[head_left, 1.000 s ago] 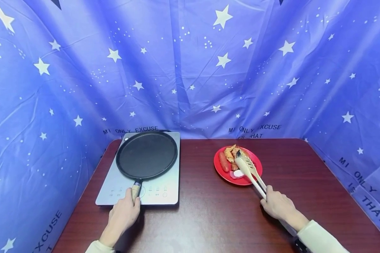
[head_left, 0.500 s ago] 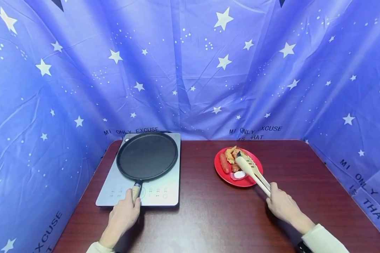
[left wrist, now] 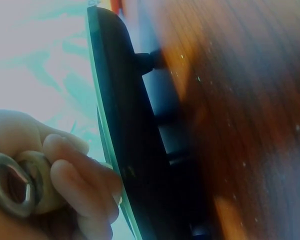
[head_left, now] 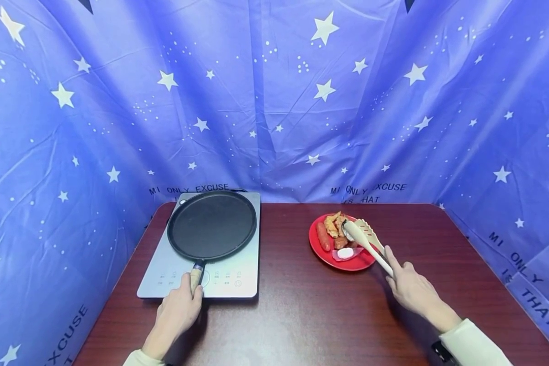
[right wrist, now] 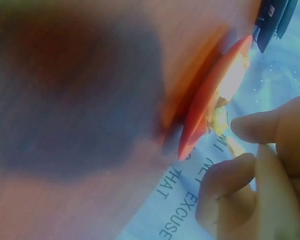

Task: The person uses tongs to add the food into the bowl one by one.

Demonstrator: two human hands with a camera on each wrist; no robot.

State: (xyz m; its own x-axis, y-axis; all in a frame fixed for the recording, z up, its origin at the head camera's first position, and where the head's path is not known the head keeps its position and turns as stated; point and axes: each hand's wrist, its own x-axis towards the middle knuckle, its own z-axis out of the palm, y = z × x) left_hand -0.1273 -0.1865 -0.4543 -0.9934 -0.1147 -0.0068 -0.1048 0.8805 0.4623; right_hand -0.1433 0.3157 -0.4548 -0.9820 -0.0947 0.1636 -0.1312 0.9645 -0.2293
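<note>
My left hand grips the wooden handle of a flat black frying pan standing on a silver induction cooktop. The left wrist view shows curled fingers around that handle, with a metal ring at its end. On the right, my right hand holds cream-coloured tongs, their arms spread apart over a red plate. On the plate lie a sausage, browned fried pieces and a pink-and-white slice. One tong head overlaps a small dark-and-white piece.
A dark red wooden table carries everything. Its bare surface lies between cooktop and plate. A blue curtain with white stars hangs around the back and sides. A cord shows behind the cooktop.
The tongs have spread wider over the plate, showing more of the pink-and-white slice. My right hand has shifted slightly right. My left hand and the pan stay put.
</note>
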